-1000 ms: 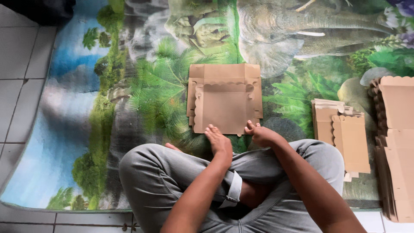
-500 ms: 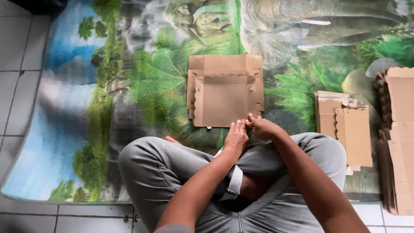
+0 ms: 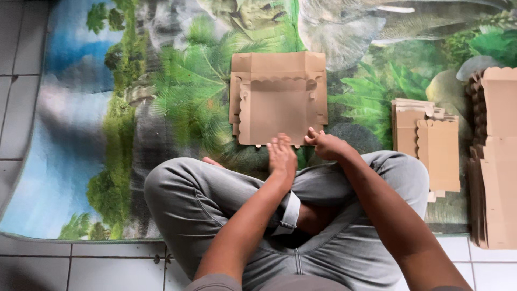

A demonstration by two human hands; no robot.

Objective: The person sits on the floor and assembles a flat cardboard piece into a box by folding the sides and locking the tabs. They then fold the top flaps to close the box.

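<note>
- Flat cardboard box blank [image 3: 277, 99]: brown, die-cut with scalloped edges and folded-in side flaps; lies flat on the mat directly ahead of the crossed legs; near edge at the person's fingertips.
- Left hand [image 3: 281, 156]: palm down, fingers held together and stretched forward; fingertips at the near edge of the blank, just left of its middle; whether they press on the card or only touch it cannot be told; nothing is gripped.
- Right hand [image 3: 325, 144]: loosely curled, thumb and fingers closed at the near right corner of the blank; appears to pinch that corner, though the contact is partly hidden by the knuckles.
- Printed mat [image 3: 134, 108]: jungle scene with palms, water and an elephant; spread over a pale tiled floor [image 3: 32, 264].
- Grey trousers [image 3: 204, 199]: legs crossed, a bare toe showing beside the left knee.
- Small stack of folded blanks [image 3: 428, 145]: same brown card; lies on the mat to the right, well apart from both hands.
- Tall stack of flat blanks [image 3: 498, 156]: at the far right edge, partly out of view.
</note>
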